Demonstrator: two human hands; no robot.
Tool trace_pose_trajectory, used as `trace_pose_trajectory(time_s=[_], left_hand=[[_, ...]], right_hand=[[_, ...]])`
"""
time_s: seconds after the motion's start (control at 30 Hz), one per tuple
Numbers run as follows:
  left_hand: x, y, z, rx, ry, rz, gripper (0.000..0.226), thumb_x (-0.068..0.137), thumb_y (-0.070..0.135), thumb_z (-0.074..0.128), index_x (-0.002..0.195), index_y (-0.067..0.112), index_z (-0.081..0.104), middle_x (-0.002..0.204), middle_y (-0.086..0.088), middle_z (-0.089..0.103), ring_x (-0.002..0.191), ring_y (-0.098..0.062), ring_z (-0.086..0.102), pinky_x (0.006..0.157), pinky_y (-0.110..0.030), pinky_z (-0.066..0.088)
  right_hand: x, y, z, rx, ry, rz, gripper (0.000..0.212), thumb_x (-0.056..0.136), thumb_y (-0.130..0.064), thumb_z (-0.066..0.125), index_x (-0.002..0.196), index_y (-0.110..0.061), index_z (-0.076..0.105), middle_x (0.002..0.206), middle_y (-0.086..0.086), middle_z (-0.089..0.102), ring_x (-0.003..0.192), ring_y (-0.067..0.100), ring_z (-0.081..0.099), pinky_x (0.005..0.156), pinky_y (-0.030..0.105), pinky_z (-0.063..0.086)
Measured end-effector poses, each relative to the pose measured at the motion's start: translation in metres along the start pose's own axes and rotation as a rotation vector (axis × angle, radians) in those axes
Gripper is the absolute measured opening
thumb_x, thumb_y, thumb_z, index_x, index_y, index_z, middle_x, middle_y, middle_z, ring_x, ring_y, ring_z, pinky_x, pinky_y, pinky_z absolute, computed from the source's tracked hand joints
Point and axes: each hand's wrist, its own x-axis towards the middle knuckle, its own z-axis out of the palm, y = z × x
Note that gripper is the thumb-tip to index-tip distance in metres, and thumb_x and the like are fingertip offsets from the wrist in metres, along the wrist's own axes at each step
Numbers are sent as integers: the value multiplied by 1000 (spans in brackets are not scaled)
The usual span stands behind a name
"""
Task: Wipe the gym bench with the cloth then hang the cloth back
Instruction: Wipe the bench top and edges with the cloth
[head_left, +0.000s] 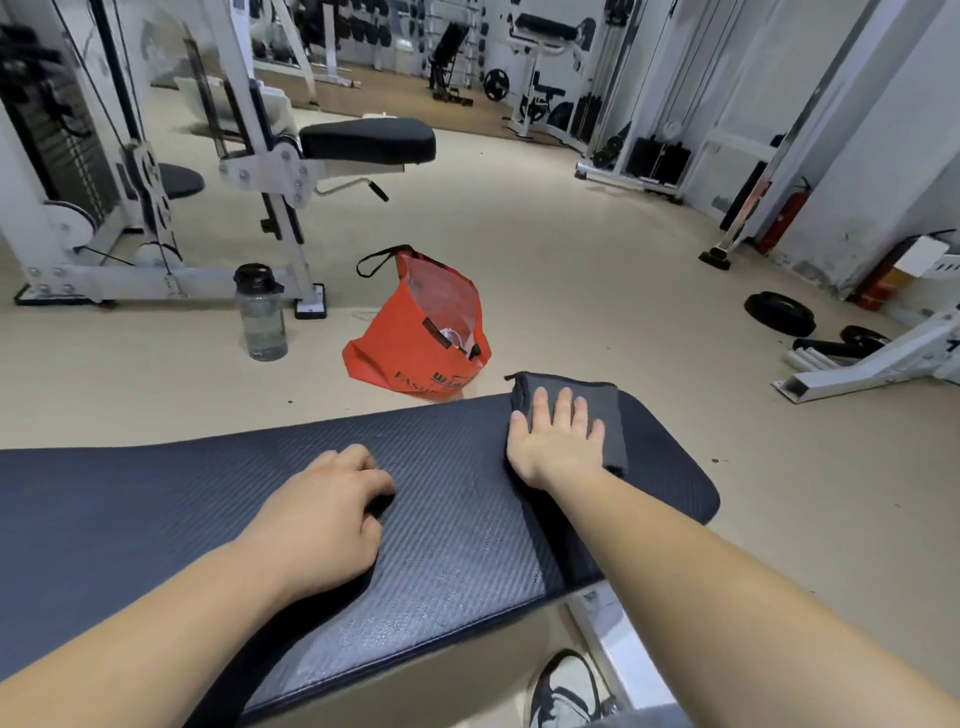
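Over at the far right end of the bench (208, 493), the right hand (556, 441) is pressed flat on the grey cloth (612, 405), fingers straight and a bit spread. It's pushing down on the cloth, not gripping it. The cloth looks folded and sits right at the back edge of the pad, one corner poking past it. The left hand (322, 514) rests on the middle of the pad with its fingers loosely curled and nothing in it; I'd guess it's just there for support.

Progress-wise, I'd call this mid-wipe. There's a paler, speckled patch along the near edge of the pad, but I honestly can't tell if that's damp from wiping or just wear. The long left stretch of the pad probably needs a pass too. Hanging the cloth back hasn't happened, and I can't spot a hook or rail for it anywhere.

On the floor behind are an orange bag (415, 338) and a water bottle (260, 317).
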Motion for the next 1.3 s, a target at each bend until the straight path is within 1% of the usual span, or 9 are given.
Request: trace_pose_trajectory(time_s=[0.13,0.33,0.43,0.57,0.67,0.8,0.93,1.13,1.3], left_hand=[[-2,-15,-7,-103,35,-51,39,77,26,44,104,32,72,102,12,56,100,-14,59,88,-37,53],[-11,-31,-9,-78,78,-117,33,73,28,42,87,34,71,93,13,58,92,-14,62,81,-37,55],[-13,-32,-13,-63,64,-185,22,67,28,38,64,38,57,84,13,58,88,-18,62,79,-39,56],[-14,-22,-15,-58,33,-193,20,67,26,37,61,37,53,89,12,60,91,-21,61,79,-39,56],[-17,-10,-15,-78,7,-183,23,67,27,36,65,36,58,90,14,61,95,-19,62,83,-39,56],[-27,0,-16,-91,-3,-150,28,70,23,39,76,32,65,92,15,60,95,-18,62,84,-39,56],[-39,4,-17,-90,-21,-129,25,73,24,41,81,34,62,93,15,55,99,-20,61,85,-38,54],[-53,2,-22,-74,35,-136,33,80,19,45,101,30,69,104,9,58,104,-20,60,85,-41,54],[-65,-4,-31,-83,153,-190,30,87,21,47,103,30,71,106,9,58,104,-20,58,82,-42,54]], right_hand=[[-13,-42,3,35,-51,-10,69,105,-54,7,164,-23,-12,171,7,-24,156,34,-25,123,60,-14],[-75,-98,36,-104,-8,-566,67,106,-50,13,165,-26,-4,174,4,-13,158,30,-21,124,57,-13],[-116,-90,48,-144,-24,-675,66,106,-50,13,165,-26,-7,174,4,-16,158,27,-23,125,55,-14],[-131,-44,41,-192,-89,-712,66,106,-54,13,164,-33,-10,172,-2,-23,157,19,-26,126,47,-16],[-109,-5,24,-179,-131,-570,66,105,-58,14,163,-38,-11,170,-3,-26,156,15,-27,126,44,-15],[-79,38,11,-33,-94,-111,68,104,-59,14,164,-35,-9,172,3,-22,158,21,-21,127,49,-10],[-110,9,33,78,40,96,70,104,-54,12,165,-24,-6,173,9,-15,159,30,-15,126,56,-9],[-198,-77,65,-17,-6,-316,70,106,-49,15,164,-22,-14,170,8,-26,156,31,-28,123,56,-18],[-197,-106,52,-62,-296,-665,76,101,-54,26,163,-29,-11,170,1,-29,153,23,-34,123,52,-20]])
